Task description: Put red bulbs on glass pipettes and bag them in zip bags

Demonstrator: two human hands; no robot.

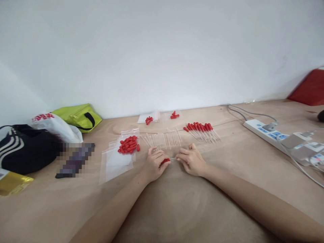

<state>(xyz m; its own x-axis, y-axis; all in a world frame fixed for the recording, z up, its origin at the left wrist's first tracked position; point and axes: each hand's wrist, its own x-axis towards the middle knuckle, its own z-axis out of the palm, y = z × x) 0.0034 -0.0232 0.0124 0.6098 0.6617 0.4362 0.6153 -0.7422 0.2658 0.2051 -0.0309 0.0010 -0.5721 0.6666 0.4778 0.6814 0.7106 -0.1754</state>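
Low over the table, my left hand (155, 164) is closed on a red rubber dropper bulb (165, 161). My right hand (190, 160) pinches a thin clear glass tube (173, 158), whose left end meets the bulb. Just beyond my hands lie several loose clear tubes (162, 140) in rows. A heap of red bulbs (128, 145) rests on clear zip bags (118, 165) left of my left hand. To the right, several droppers with red bulbs fitted (201, 130) lie side by side.
Two small groups of red bulbs (149, 120) lie on bags near the wall. A white power strip (263, 133) with plugs and cables is at right. A green bag (78, 116), white plastic bag (55, 126), black bag (27, 146) and gold packet (14, 184) are at left.
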